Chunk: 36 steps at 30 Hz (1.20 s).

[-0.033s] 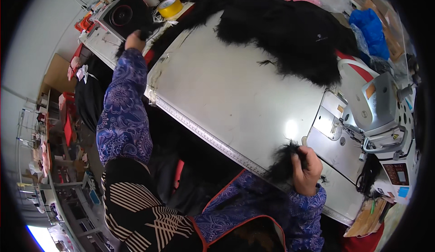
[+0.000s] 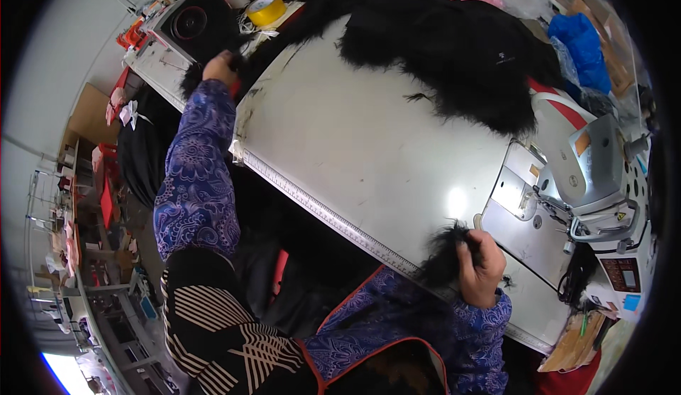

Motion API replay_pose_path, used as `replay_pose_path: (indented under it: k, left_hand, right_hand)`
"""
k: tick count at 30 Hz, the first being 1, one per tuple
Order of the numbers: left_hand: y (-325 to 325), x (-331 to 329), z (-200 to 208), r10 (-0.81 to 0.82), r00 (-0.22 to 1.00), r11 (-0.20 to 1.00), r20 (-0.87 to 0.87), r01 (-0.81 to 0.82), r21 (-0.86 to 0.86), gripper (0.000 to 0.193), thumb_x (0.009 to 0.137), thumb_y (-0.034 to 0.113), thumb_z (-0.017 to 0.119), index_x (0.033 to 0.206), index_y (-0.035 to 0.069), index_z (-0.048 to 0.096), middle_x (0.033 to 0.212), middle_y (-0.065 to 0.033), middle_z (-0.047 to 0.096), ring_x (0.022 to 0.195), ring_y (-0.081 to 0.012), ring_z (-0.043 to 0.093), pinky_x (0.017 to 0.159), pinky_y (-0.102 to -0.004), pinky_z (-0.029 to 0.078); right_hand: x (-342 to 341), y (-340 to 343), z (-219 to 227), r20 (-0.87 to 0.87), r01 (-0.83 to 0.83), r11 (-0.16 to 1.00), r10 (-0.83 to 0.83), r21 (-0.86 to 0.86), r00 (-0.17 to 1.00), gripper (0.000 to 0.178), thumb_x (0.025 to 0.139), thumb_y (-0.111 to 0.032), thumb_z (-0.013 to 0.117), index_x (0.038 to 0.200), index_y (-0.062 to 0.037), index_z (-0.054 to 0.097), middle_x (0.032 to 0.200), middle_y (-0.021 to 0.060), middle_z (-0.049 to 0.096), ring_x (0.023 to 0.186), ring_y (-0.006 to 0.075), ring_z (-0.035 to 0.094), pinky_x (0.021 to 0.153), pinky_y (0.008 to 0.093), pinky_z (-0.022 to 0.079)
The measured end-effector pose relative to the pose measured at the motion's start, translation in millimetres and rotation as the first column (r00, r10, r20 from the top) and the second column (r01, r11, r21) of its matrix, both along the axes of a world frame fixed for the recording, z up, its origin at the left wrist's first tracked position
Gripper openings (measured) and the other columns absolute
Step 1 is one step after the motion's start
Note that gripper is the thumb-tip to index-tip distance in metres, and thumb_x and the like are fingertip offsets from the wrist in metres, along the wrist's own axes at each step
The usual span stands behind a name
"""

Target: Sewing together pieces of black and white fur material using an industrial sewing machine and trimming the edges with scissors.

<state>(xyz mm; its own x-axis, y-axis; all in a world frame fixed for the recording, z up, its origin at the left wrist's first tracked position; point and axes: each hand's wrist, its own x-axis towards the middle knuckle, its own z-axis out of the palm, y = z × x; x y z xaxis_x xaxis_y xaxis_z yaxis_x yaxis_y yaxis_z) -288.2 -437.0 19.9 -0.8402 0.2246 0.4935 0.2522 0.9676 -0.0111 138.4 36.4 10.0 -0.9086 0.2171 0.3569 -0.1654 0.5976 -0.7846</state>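
Note:
My right hand (image 2: 482,267) is closed at the table's near edge, pinching a tuft of black fur (image 2: 441,256) between thumb and fingers. At the far left, my left hand (image 2: 220,70) is closed round more black fur (image 2: 193,80) beside a black speaker; its fingers are partly hidden. Whether the two fur pieces join cannot be seen. A black garment (image 2: 440,33) with shaggy fur edging lies across the far side of the white table (image 2: 340,139). To the right of my right hand stands a sewing machine (image 2: 589,161).
A ruler strip (image 2: 319,210) runs along the table's near edge. The speaker (image 2: 195,26) and a roll of yellow tape (image 2: 266,10) stand at the far left. Blue plastic (image 2: 580,51) lies at the far right, and dark cloth (image 2: 142,139) hangs left of my left arm.
My left hand has moved slightly right and toward me, still closed on the fur. My right hand has hardly moved.

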Motion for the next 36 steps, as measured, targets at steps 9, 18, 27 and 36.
replay_pose_path:
  k: [9,18,27,36]
  left_hand:
    - [-9,-8,-37,0.192,0.905,0.907,0.38,-0.311,0.282,0.029,0.077,0.022,0.065,0.101,0.006,0.067,0.097,-0.0154,0.067,0.078,-0.0261,0.064,0.068,-0.0369,0.051]
    - [-20,-11,49,-0.167,0.981,0.757,0.1,0.062,0.65,0.031,0.08,0.018,0.072,0.11,0.012,0.068,0.102,-0.0022,0.068,0.09,-0.0125,0.063,0.079,-0.0258,0.049]
    - [90,38,74,-0.411,0.911,0.012,-0.021,0.028,1.0,0.028,0.083,0.008,0.067,0.109,0.003,0.062,0.097,-0.01,0.067,0.077,-0.0193,0.067,0.053,-0.0239,0.046]
    - [268,199,32,-0.851,0.512,0.478,0.116,0.665,0.574,0.022,0.073,0.0,0.073,0.095,0.002,0.069,0.076,-0.0075,0.062,0.074,-0.0177,0.059,0.07,-0.0278,0.049]
  right_hand:
    - [-6,-4,5,-0.006,-0.021,1.0,0.021,0.01,1.0,0.014,0.076,0.002,0.065,0.088,0.0012,0.059,0.069,0.0138,0.057,0.058,0.027,0.056,0.054,0.0312,0.043]
    - [-1,2,2,-0.002,-0.021,1.0,0.021,0.001,1.0,0.012,0.079,0.001,0.064,0.089,0.0017,0.058,0.072,0.0122,0.057,0.061,0.0229,0.056,0.058,0.0289,0.043]
    - [2,2,2,-0.022,0.01,1.0,-0.009,0.021,1.0,0.014,0.079,0.002,0.063,0.091,0.0021,0.058,0.077,0.0122,0.059,0.067,0.0225,0.056,0.064,0.0279,0.045]
    - [1,25,15,-0.179,0.042,0.974,-0.002,0.223,0.984,0.02,0.068,0.006,0.067,0.087,0.0008,0.062,0.081,0.0106,0.061,0.075,0.0267,0.055,0.067,0.0333,0.045]
